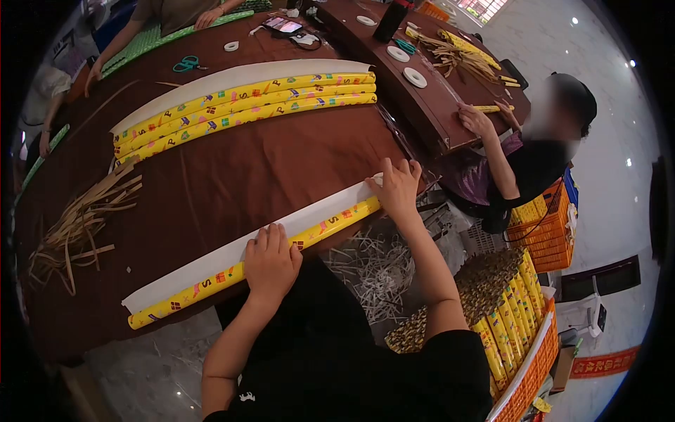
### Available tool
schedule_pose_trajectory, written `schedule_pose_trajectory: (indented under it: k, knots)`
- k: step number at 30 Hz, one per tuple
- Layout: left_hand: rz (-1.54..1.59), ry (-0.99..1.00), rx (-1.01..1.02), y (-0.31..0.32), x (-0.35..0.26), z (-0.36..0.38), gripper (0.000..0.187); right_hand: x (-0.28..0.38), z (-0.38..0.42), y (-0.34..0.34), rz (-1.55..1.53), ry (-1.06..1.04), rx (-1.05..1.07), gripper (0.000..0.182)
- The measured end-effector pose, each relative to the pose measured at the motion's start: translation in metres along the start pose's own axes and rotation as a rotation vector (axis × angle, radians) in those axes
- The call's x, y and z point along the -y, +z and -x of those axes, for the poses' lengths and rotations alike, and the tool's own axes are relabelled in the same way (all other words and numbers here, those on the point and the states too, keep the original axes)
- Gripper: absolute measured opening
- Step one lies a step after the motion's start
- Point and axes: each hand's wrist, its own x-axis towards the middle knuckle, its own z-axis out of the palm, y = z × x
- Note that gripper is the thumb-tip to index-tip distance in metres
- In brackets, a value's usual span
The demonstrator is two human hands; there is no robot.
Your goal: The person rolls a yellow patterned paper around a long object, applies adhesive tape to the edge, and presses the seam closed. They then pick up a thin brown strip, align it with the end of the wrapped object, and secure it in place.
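A roll of yellow printed wrapping paper (327, 228) lies slantwise along the near table edge, its loose white-backed flap (204, 264) spread behind it. My left hand (273, 260) rests flat across the middle of the roll, fingers stretched over the flap. At the roll's right end, my right hand (397, 188) has its fingers curled over the paper. A small white object (378, 178) shows beside those fingers; its kind is partly hidden. Farther back on the table are several finished-looking yellow rolls (246, 112) side by side with a white sheet edge behind them.
Brown paper strips (84, 218) lie at the left, teal scissors (187, 64) at the back. A person (548, 148) handles a yellow roll at the right table; another (176, 17) has green paper. An orange crate (524, 366) of rolls stands at my right, near shredded paper (373, 267).
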Motion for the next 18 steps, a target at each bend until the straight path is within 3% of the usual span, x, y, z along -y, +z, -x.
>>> schedule_pose_trajectory:
  k: [4, 7, 9, 12, 14, 18]
  knots:
    - [0.003, -0.043, 0.043, -0.007, -0.013, -0.009, 0.046, 0.0, -0.001, 0.003, -0.004, 0.014, 0.025, 0.047]
    - [-0.016, -0.022, -0.06, -0.007, -0.036, -0.03, 0.041, 0.001, -0.002, 0.004, 0.019, 0.019, 0.047, 0.046]
    - [0.339, 0.095, 0.058, 0.002, -0.056, -0.052, 0.033, 0.001, -0.002, 0.003, 0.02, 0.017, 0.058, 0.046]
    - [0.481, 0.197, 0.067, 0.029, -0.086, -0.093, 0.028, 0.0, -0.002, 0.005, 0.013, 0.019, 0.045, 0.048]
    - [0.509, 0.217, 0.185, 0.046, -0.1, -0.115, 0.029, -0.001, -0.001, 0.004, 0.034, 0.008, 0.062, 0.052]
    - [0.413, 0.166, 0.045, 0.064, -0.11, -0.116, 0.034, -0.006, -0.001, 0.005, 0.039, -0.016, 0.045, 0.058]
